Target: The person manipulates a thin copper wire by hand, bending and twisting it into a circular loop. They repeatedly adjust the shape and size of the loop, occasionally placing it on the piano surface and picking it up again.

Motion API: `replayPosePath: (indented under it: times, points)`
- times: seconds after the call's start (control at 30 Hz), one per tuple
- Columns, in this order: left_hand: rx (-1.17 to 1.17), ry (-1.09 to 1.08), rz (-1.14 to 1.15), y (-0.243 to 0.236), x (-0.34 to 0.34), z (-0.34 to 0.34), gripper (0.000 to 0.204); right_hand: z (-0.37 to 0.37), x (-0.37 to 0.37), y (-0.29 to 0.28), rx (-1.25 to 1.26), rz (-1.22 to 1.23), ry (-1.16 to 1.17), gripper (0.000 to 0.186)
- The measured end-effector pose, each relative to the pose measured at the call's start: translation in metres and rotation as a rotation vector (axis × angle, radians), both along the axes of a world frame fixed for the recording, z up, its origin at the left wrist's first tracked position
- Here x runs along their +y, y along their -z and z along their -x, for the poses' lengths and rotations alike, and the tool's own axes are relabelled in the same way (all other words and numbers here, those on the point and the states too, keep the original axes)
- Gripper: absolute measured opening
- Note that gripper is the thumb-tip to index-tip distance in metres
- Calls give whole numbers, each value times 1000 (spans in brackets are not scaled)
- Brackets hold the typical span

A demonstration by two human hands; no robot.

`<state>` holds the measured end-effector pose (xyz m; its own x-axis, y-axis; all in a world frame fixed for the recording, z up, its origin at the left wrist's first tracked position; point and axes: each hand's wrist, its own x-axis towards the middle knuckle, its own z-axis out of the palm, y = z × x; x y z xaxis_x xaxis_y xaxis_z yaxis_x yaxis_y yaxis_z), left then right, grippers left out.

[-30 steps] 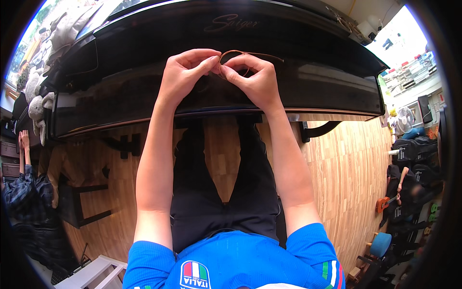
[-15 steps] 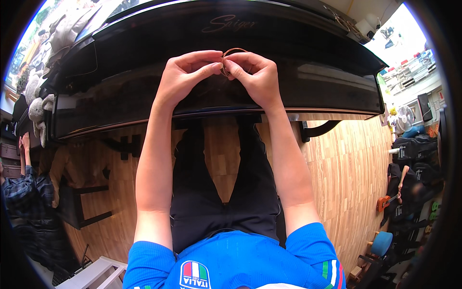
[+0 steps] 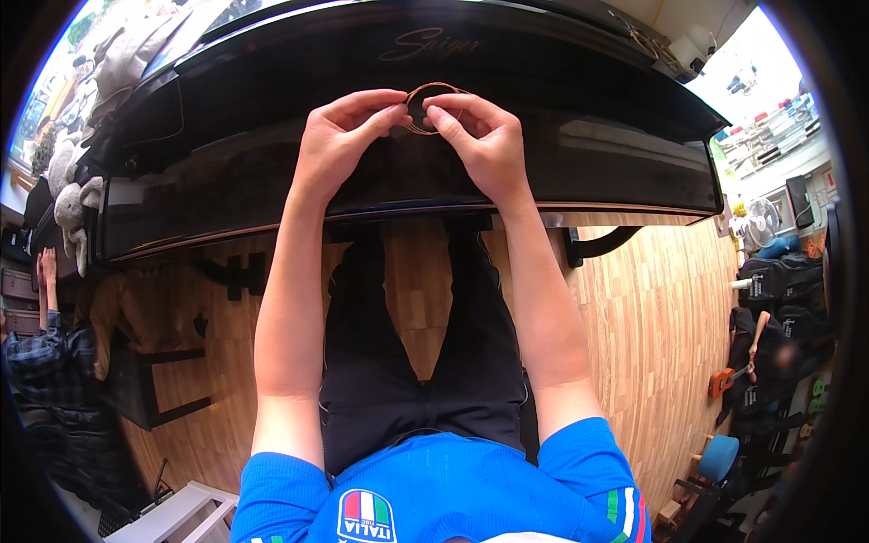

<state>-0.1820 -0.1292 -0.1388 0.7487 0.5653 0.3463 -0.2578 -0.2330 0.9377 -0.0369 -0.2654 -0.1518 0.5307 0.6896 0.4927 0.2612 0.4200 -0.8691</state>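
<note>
A thin coil of copper-coloured wire (image 3: 436, 85) is held up in front of the black piano, its loops forming a ring. My left hand (image 3: 342, 136) is closed in a pinch, thumb against fingertips, at the ring's left side. On the opposite side my right hand (image 3: 484, 136) pinches the coil between thumb and index finger, with the other fingers curled behind. Dark piano surface shows through the ring between the two hands. The fingertips cover parts of the wire.
The black upright piano (image 3: 597, 172) spans the view ahead, its keyboard lid down. A grey plush toy (image 3: 69, 206) hangs by its left end. People sit at far left and far right, one with a small orange guitar (image 3: 721, 382). A white stool (image 3: 181, 514) stands at lower left.
My left hand has shifted slightly left and up, away from the right. The fingertips are farther apart, and the coil now shows as a wider, rounder ring.
</note>
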Motion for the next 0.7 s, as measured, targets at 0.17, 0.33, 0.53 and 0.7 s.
replayPosePath:
  times: [0.17, 0.33, 0.53, 0.7]
  points:
    - [3, 78, 33, -4, -4, 2, 27, -2, 0, 1, -11, 18, -31, 16]
    - [-3, 106, 23, -2, -2, 1, 26, 1, -1, -4, -5, 34, -52, 15]
    - [-3, 106, 12, -2, -3, 1, 24, -1, -4, -5, -19, 74, -56, 16]
    - [14, 90, -4, -1, -3, 1, 25, 0, -3, -4, -7, 47, -75, 17]
